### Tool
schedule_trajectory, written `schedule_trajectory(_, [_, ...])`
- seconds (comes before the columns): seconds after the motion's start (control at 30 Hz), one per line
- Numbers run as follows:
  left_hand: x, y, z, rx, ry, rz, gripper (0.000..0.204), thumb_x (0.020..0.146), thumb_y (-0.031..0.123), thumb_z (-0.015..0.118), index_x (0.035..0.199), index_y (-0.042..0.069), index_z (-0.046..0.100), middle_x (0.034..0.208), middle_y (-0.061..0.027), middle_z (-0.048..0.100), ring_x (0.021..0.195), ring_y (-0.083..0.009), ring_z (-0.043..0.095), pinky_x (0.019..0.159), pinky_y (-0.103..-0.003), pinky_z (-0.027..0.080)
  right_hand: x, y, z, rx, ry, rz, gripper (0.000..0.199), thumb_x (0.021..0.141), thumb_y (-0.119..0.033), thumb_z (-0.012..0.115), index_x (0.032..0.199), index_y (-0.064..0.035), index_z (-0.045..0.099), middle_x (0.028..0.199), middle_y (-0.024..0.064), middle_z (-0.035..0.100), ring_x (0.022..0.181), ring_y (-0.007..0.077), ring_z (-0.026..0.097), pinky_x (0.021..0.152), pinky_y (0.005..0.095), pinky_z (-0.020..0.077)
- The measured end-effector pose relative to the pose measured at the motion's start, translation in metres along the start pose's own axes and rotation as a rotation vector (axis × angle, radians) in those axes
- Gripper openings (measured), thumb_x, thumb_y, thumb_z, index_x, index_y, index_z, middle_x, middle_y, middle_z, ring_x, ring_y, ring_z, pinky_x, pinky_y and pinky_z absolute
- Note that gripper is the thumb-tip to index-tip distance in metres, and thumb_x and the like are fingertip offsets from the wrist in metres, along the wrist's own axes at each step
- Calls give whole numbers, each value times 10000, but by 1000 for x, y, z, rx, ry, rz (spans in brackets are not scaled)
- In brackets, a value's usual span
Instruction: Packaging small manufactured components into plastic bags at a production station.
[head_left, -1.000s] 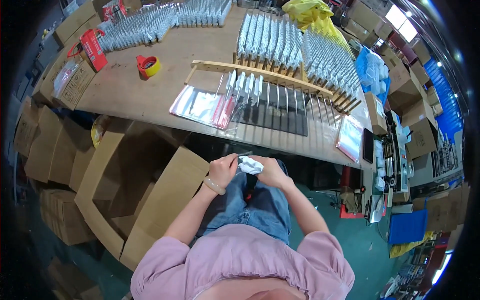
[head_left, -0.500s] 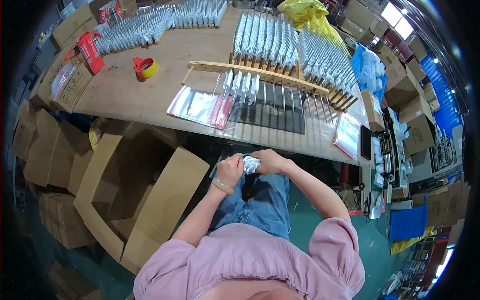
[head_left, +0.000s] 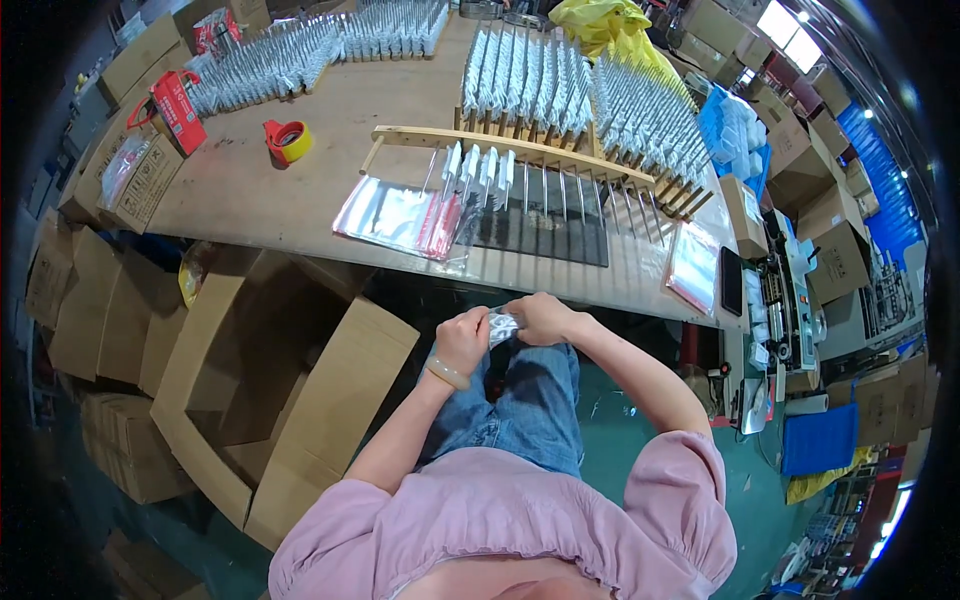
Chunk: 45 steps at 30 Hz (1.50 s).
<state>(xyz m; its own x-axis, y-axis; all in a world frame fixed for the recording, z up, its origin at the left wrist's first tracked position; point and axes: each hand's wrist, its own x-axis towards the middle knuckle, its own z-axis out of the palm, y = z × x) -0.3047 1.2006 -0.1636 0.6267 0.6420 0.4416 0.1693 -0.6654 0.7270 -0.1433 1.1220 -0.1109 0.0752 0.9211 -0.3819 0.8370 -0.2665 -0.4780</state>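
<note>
Over my lap, just in front of the table edge, my left hand (head_left: 462, 341) and my right hand (head_left: 544, 319) both close round a small white bundle (head_left: 502, 328). It looks shiny, as if in clear plastic; the fingers hide most of it. Beyond them on the table (head_left: 230, 205), a wooden rack (head_left: 520, 152) carries a row of metal rods. Several white folded pieces (head_left: 485, 172) hang on its left rods; the right ones are bare. Clear bags with red edges (head_left: 395, 215) lie by the rack's left end, and a dark mat (head_left: 545, 235) lies beneath it.
Racks of rods with white pieces (head_left: 525, 85) crowd the far table. A tape dispenser (head_left: 288, 142) sits left. More clear bags (head_left: 693, 265) and a black phone (head_left: 732, 281) lie near the right corner. An open cardboard box (head_left: 335, 385) stands left of my legs.
The white bundle has turned between my fingers and now shows a flatter, shinier side. My hands stay nearly in place, the right shifting slightly.
</note>
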Motion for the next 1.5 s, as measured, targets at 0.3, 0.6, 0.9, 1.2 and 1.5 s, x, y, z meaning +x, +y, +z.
schedule_trajectory(0.3, [5, -8, -15, -97, -177, 112, 105, 791, 124, 638, 862, 50, 661, 818, -152, 653, 707, -301, 640, 617, -356, 510, -2, 11, -2, -397, 154, -397, 225, 710, -111, 629, 933, -87, 652, 881, 129, 612, 854, 323, 594, 743, 407, 496])
schedule_trajectory(0.6, [-1, -56, -55, -126, -406, 228, 161, 756, 140, 699, 891, 57, 670, 811, -117, 661, 679, -263, 631, 627, -332, 511, -6, 29, 14, -85, 338, -601, 157, 735, -69, 639, 891, -83, 635, 775, 105, 570, 762, 263, 590, 670, 366, 487])
schedule_trajectory(0.9, [2, -43, -66, 5, -290, 90, 106, 739, 97, 701, 829, 49, 671, 718, -105, 652, 697, -234, 638, 630, -331, 511, -17, 12, 39, 508, 457, -67, 105, 745, -99, 676, 842, -64, 660, 718, 98, 568, 732, 226, 573, 658, 331, 468])
schedule_trajectory(1.2, [-10, -39, -67, -306, -232, 120, 64, 841, 77, 590, 868, 27, 619, 734, -66, 647, 686, -154, 628, 608, -288, 498, -17, 13, 57, 485, 543, -130, 80, 736, -115, 680, 800, -70, 660, 747, 82, 582, 753, 240, 551, 666, 323, 448])
schedule_trajectory(1.5, [-43, -40, -35, -464, -378, -384, 115, 920, 122, 510, 956, 27, 564, 722, -35, 647, 636, -68, 593, 565, -225, 483, 8, -25, 82, 153, 585, -374, 121, 797, -157, 600, 867, -61, 578, 789, 79, 554, 800, 271, 487, 730, 357, 394])
